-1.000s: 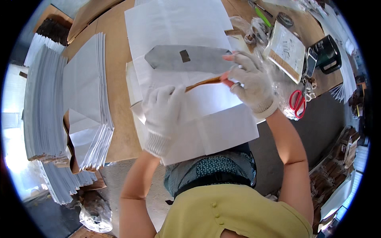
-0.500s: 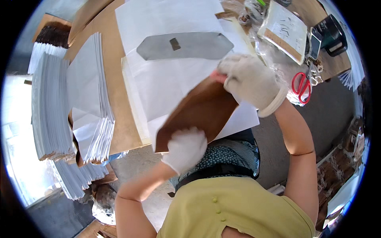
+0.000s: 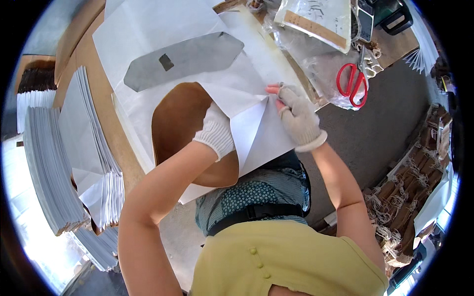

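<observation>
A paper bag, white outside with a brown lining (image 3: 173, 126), lies spread at the near edge of the table with its brown side opened out. My left hand (image 3: 217, 129), in a white knit glove, reaches into it; the white paper covers its fingers. At the bag's right side, a white folded corner (image 3: 249, 123) comes to a point. My right hand (image 3: 297, 116) has that point between thumb and forefinger, whose tips are bare outside the glove. Beyond the bag, a long grey plate with cut corners (image 3: 197, 55) rests on white sheets (image 3: 148, 22).
On the left stand a tall stack of folded white paper (image 3: 49, 163) and a smaller fanned stack (image 3: 91, 143). Red-handled scissors (image 3: 363, 91), clear plastic (image 3: 316, 74), a written-on pad (image 3: 318, 24) and a dark container (image 3: 392, 17) are at right. Brown bundles with string (image 3: 395, 207) lie lower right.
My left hand has gone from the bag's near edge into it, and the brown lining has opened wider. My right hand has moved down to the folded corner. The whole view has shifted.
</observation>
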